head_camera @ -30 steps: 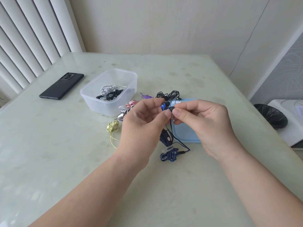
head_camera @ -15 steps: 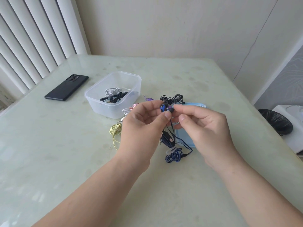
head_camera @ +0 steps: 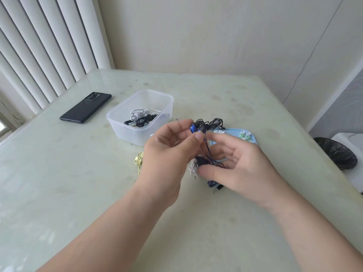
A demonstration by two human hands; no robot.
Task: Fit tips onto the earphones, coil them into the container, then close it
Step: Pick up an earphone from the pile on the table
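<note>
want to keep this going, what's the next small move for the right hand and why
Probably wind the hanging cable into a coil with the right hand: the left hand pinches the blue earphones by the buds, the right curls round the cable below, and the container stands open.

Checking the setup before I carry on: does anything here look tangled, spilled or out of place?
Nothing spilled or damaged. The thin black wired earphones lie in a loose tangle beside the light blue plastic lid, unlike the coiled yellow earphones. The left hand pinches blue-and-black wired earphones.
</note>
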